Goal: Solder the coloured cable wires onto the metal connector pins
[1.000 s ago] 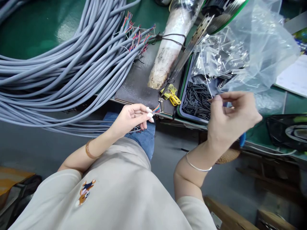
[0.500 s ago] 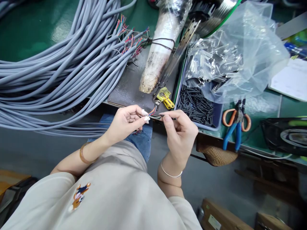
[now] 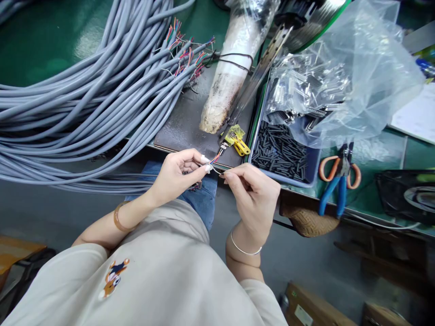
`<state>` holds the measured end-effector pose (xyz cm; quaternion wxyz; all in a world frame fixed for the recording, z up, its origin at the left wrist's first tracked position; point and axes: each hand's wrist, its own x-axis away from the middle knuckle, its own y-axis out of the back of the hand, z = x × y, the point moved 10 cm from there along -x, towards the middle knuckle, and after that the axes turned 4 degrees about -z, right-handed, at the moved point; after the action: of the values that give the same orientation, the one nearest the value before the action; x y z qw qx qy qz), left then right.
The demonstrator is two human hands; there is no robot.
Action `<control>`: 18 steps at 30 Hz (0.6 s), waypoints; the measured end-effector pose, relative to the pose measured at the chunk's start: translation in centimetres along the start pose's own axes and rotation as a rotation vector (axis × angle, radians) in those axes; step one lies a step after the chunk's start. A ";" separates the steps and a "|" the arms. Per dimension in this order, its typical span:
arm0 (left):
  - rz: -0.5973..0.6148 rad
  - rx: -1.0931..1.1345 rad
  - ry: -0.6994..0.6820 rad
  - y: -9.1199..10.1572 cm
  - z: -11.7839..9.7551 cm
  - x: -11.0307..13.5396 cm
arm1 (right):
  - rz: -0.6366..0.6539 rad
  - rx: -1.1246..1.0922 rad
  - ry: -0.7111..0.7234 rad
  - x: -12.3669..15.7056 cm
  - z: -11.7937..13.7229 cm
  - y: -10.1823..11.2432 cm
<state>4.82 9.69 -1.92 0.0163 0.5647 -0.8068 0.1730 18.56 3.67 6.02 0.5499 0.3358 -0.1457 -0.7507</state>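
My left hand (image 3: 183, 171) is closed, thumb and forefinger pinching thin coloured wires (image 3: 215, 158) at the desk edge. Those wires run up to a small metal connector (image 3: 223, 146) beside a yellow snap-off cutter (image 3: 241, 147). One pale wire (image 3: 216, 170) bends away from the bunch toward my right hand (image 3: 254, 192). The fingertips of that hand are pinched on a small black tube (image 3: 222, 175), mostly hidden by the fingers. Whether the wire's end is inside the tube, I cannot tell. Similar black tubes (image 3: 278, 151) fill a blue tray (image 3: 296, 182) to the right.
Grey cables (image 3: 112, 104) with frayed coloured ends cover the left side. A soldering iron (image 3: 249, 83) lies by a wrapped white roll (image 3: 226, 81). Beyond are a plastic bag of metal connectors (image 3: 306, 86), a solder-wire spool (image 3: 319, 22) and blue-and-orange-handled pliers (image 3: 336, 176).
My right hand has dropped slightly and its fingers have curled in, with the black tube lower and the pale wire more bent. My left hand keeps its pinch; the view has shifted a little.
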 end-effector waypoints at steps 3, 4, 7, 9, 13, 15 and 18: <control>-0.009 -0.027 -0.001 0.1 0.2 0.1 | -0.029 0.074 0.044 0.2 0.5 0.1; -0.010 -0.037 0.000 0.2 0.2 0.1 | -0.039 0.107 0.062 0.2 0.8 0.1; -0.001 -0.051 -0.008 0.1 0.2 0.2 | -0.056 0.170 0.109 0.3 1.4 0.2; 0.005 -0.055 -0.027 0.1 -0.1 0.3 | -0.057 0.167 0.132 0.4 1.6 0.0; 0.056 -0.138 -0.060 -0.3 -0.2 0.5 | -0.038 0.239 0.168 0.3 1.5 -1.1; 0.110 -0.162 -0.042 -0.6 0.1 0.7 | -0.029 0.289 0.195 0.3 1.3 -1.7; 0.142 -0.050 -0.012 -0.8 0.3 1.0 | -0.103 0.224 0.172 0.2 0.6 -0.9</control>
<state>5.24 8.43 -1.80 0.0133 0.5064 -0.8490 0.1502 17.46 3.76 5.84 0.4802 0.4653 -0.1634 -0.7254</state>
